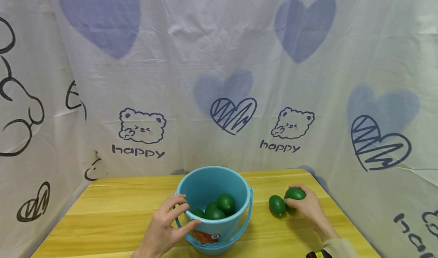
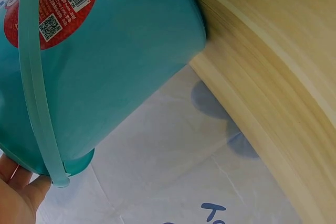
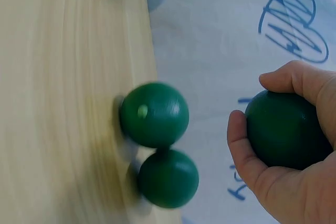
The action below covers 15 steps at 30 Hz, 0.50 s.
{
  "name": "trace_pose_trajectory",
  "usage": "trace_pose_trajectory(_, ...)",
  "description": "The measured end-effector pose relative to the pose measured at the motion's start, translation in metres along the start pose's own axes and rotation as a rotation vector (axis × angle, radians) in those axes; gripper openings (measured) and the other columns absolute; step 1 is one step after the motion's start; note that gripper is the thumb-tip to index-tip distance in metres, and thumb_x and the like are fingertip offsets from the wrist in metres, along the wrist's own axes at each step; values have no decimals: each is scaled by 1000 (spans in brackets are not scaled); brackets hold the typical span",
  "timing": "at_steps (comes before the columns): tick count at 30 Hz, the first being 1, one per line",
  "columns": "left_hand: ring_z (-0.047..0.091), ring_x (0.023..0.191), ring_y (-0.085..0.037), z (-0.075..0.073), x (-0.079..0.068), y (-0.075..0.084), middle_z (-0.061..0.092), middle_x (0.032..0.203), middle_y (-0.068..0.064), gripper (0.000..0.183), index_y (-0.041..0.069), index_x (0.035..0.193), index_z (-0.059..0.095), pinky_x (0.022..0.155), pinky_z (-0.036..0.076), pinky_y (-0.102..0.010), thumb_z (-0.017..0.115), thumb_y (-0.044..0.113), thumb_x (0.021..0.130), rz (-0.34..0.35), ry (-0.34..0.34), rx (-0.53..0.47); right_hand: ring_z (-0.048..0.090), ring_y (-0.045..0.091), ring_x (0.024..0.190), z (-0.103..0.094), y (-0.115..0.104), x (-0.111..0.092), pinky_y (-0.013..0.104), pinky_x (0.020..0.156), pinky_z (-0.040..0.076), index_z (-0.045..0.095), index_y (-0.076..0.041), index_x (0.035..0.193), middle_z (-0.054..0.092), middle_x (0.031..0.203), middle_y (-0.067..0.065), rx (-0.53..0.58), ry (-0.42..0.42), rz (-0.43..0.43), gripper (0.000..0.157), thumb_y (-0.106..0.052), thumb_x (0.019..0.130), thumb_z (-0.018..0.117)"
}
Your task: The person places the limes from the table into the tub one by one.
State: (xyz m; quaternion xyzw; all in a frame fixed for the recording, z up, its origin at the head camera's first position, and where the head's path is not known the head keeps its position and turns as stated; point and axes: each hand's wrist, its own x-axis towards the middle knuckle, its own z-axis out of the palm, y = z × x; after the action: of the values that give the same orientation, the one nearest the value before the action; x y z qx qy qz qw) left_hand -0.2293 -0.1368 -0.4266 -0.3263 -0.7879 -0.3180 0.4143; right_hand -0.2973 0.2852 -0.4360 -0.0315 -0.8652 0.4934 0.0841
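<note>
A light blue bucket (image 1: 232, 227) with a handle stands on the table. Inside lie several dark green, egg-shaped fruits (image 1: 226, 203). My left hand (image 1: 162, 225) grips the bucket's near-left rim; in the left wrist view its fingertips (image 2: 22, 177) and thumb meet the rim beside the handle's hinge. On the right, my right hand (image 1: 309, 205) holds one green fruit (image 3: 286, 129) between thumb and curled fingers, raised above the table. Two more green fruits, one (image 3: 155, 115) with a pale nub and another (image 3: 168, 178) touching it, lie on the table just below that hand.
The yellow wood-grain table (image 1: 113, 212) reaches back to a white hanging cloth (image 1: 191, 144) printed with hearts and bears. Cloth also hangs at both sides. The bucket's handle (image 1: 248, 216) hangs down along its front. A red label (image 2: 58, 9) is on the bucket's wall.
</note>
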Motion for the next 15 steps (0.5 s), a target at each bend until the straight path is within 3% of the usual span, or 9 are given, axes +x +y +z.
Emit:
trace_pose_trajectory(9,53,105,-15,0,0,0,55,108,9,35,21,92,66,88,47,-36,81,37,64,-14,-14,14,53,30,93,21,-31,-4,40,68,52,52,-16,119,50,114,16,54,-39,-57,53,-20,72,76)
trace_pose_trajectory(15,53,104,-15,0,0,-1,55,108,9,35,21,93,66,87,48,-37,81,36,64,-4,-10,9,53,28,91,35,-51,-4,36,67,51,54,-18,117,51,113,12,72,-62,-99,53,-18,70,78)
